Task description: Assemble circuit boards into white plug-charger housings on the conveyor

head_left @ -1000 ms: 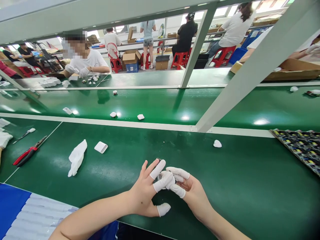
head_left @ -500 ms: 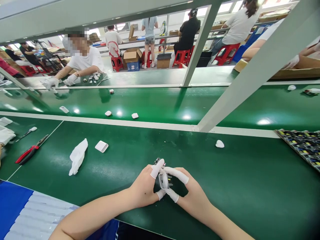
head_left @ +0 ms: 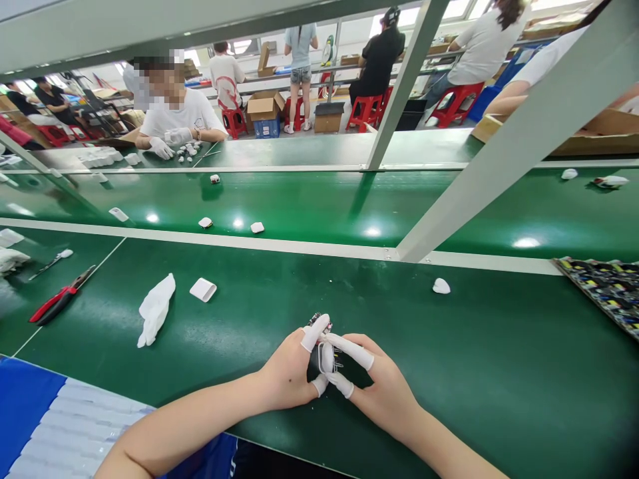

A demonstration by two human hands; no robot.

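Note:
Near the lower middle, my left hand is closed around a small white casing with a circuit board showing at its top. White finger covers sit on my thumb and fingertips. My right hand pinches the same casing from the other side, its covered thumb and finger meeting at it. Thin metal wires or pins stick out between the hands. Behind them to the left, a white sleeve-like shell lies beside a crumpled white cloth or glove.
Red-handled pliers lie at left. A small white piece is right of centre, circuit boards at far right. A slanted metal post rises beyond my hands. Small parts rest on the green belt; a gloved person sits across.
The parts on the belt have shifted left. The person across has drawn both gloved hands towards the small pile. My hands have barely moved and still hold the casing.

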